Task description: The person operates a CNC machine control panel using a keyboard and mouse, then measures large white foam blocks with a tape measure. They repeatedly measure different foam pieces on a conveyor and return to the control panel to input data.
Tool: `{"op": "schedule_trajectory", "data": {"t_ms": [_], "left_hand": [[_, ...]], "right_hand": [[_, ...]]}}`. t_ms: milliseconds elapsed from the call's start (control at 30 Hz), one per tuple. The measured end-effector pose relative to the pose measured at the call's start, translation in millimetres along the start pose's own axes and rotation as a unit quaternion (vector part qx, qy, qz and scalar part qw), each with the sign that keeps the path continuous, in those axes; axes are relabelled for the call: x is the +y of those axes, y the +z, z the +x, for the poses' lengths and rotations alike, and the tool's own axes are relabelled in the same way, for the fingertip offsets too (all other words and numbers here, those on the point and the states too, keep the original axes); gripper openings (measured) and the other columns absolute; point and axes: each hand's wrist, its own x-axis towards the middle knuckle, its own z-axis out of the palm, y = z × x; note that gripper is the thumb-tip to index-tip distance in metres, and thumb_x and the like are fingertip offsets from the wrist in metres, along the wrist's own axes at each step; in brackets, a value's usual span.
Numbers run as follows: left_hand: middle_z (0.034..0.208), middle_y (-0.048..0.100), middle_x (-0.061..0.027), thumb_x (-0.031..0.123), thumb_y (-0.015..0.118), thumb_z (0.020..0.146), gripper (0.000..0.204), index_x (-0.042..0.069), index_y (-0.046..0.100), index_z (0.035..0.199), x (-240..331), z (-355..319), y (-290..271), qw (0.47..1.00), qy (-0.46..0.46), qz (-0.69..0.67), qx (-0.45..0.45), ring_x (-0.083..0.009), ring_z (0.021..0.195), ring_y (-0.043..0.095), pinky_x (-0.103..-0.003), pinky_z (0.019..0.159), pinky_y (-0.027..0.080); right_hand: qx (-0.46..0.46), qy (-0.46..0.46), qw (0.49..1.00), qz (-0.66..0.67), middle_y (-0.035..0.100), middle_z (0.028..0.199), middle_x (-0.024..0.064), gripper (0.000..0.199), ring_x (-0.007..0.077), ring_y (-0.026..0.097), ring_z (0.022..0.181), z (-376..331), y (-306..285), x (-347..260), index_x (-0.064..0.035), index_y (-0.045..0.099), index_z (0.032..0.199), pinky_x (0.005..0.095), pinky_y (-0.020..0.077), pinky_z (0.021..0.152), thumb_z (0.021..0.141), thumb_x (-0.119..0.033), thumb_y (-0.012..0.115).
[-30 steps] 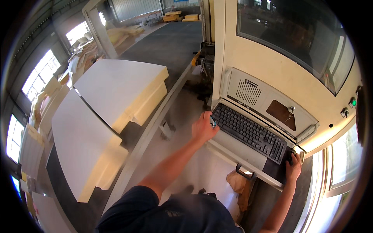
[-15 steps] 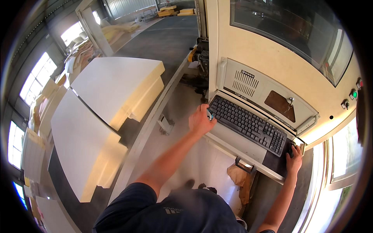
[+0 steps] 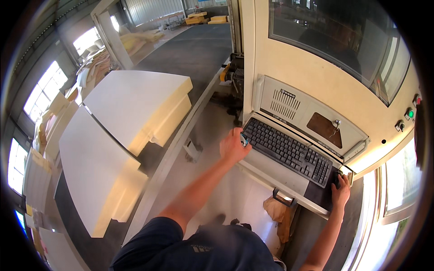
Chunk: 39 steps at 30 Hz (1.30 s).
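Note:
A black keyboard [image 3: 285,147] lies on a pulled-out drawer [image 3: 275,168] in the cream machine cabinet. At the keyboard's left end is my left hand [image 3: 233,147], its fingers curled around something small and bluish that is mostly hidden. My right hand [image 3: 341,192] is on a black computer mouse [image 3: 336,177] at the drawer's right end, past the number keys. The fingers wrap over the mouse, so only part of it shows. Behind the keyboard stands a grey computer panel [image 3: 296,106] with vent slots and a key in its lock.
Two large pale foam blocks [image 3: 131,97] lie on a dark table [image 3: 181,49] to the left. A dark screen [image 3: 330,40] sits above the panel, with control buttons [image 3: 409,114] at the right. The drawer's black handle [image 3: 284,198] juts out in front. Brown cardboard [image 3: 276,212] hangs below.
The view has tilted slightly, so the computer panel and foam sit a little lower in the picture. Both hands keep their places at the keyboard's left end and on the mouse.

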Motion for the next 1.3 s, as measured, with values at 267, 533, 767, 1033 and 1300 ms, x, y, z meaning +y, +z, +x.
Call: {"op": "schedule_trajectory", "data": {"t_ms": [267, 533, 767, 1033, 1300], "left_hand": [[0.117, 0.061, -0.0105, 0.030, 0.078, 0.072, 0.062, 0.012, 0.050, 0.124, 3.0, 0.2, -2.5, 1.000, -0.008, 0.016, -0.006, -0.0322, 0.095, 0.066, -0.045, 0.077, 0.054], [0.118, 0.060, -0.0105, 0.031, 0.078, 0.073, 0.063, 0.011, 0.049, 0.126, 3.3, -0.6, -3.3, 1.000, -0.011, 0.015, -0.014, -0.0317, 0.096, 0.066, -0.044, 0.077, 0.054], [0.121, 0.059, -0.0101, 0.032, 0.078, 0.074, 0.064, 0.011, 0.048, 0.127, 3.1, 0.4, -4.1, 0.999, -0.015, 0.018, -0.029, -0.0305, 0.097, 0.066, -0.043, 0.078, 0.054], [0.120, 0.060, -0.0100, 0.031, 0.078, 0.073, 0.063, 0.011, 0.049, 0.125, 5.1, 0.2, -6.6, 0.999, -0.016, 0.015, -0.026, -0.0309, 0.096, 0.066, -0.043, 0.077, 0.054], [0.118, 0.060, -0.0099, 0.031, 0.078, 0.073, 0.063, 0.012, 0.048, 0.125, 4.3, -0.8, -4.9, 1.000, -0.010, 0.013, -0.015, -0.0308, 0.095, 0.066, -0.043, 0.076, 0.054]], "right_hand": [[-0.001, 0.007, 1.000, 0.016, 0.057, 0.139, 0.0144, 0.055, 0.0328, 0.054, 0.127, -1.1, -4.5, -6.3, -0.0106, 0.067, 0.126, 0.0402, 0.0447, 0.106, 0.072, -0.008, 0.079], [0.003, 0.008, 1.000, 0.012, 0.057, 0.139, 0.0138, 0.055, 0.0325, 0.055, 0.127, -1.6, -5.3, -8.7, -0.0110, 0.067, 0.126, 0.0400, 0.0450, 0.106, 0.072, -0.007, 0.079], [-0.007, 0.009, 1.000, 0.007, 0.056, 0.141, 0.0121, 0.056, 0.0304, 0.053, 0.129, -0.5, -3.6, -4.3, -0.0112, 0.066, 0.128, 0.0392, 0.0440, 0.107, 0.074, -0.009, 0.078], [0.001, 0.014, 1.000, 0.015, 0.057, 0.139, 0.0129, 0.056, 0.0316, 0.055, 0.128, -0.8, -2.5, -5.5, -0.0114, 0.067, 0.126, 0.0396, 0.0451, 0.106, 0.072, -0.008, 0.079], [0.007, 0.009, 1.000, 0.018, 0.057, 0.139, 0.0126, 0.056, 0.0316, 0.054, 0.128, -1.4, -1.3, -3.6, -0.0115, 0.067, 0.126, 0.0397, 0.0448, 0.106, 0.072, -0.007, 0.079]]}}
